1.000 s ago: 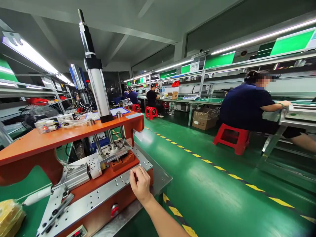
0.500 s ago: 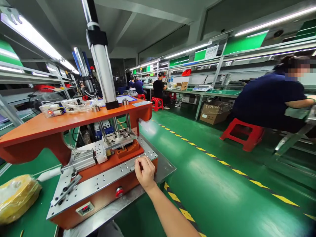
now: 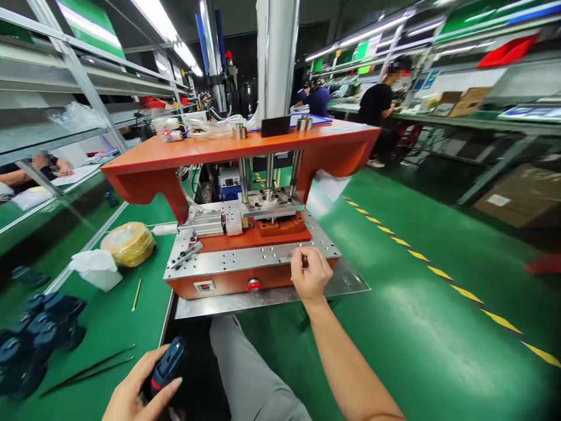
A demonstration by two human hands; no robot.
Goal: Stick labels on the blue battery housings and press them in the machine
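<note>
Blue handheld tool (image 3: 167,365) gripped in left hand (image 3: 131,392), fingers (image 3: 164,385) wrapped round it, right hand (image 3: 311,273) curled over press's perforated steel plate (image 3: 219,261), fingertips (image 3: 302,256) pinched together, anything held can't be made out

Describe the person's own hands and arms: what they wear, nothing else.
The left hand and right hand are both bare, with no gloves, rings or bracelets showing. The right forearm is bare as well, with no sleeve or watch in view.
</note>
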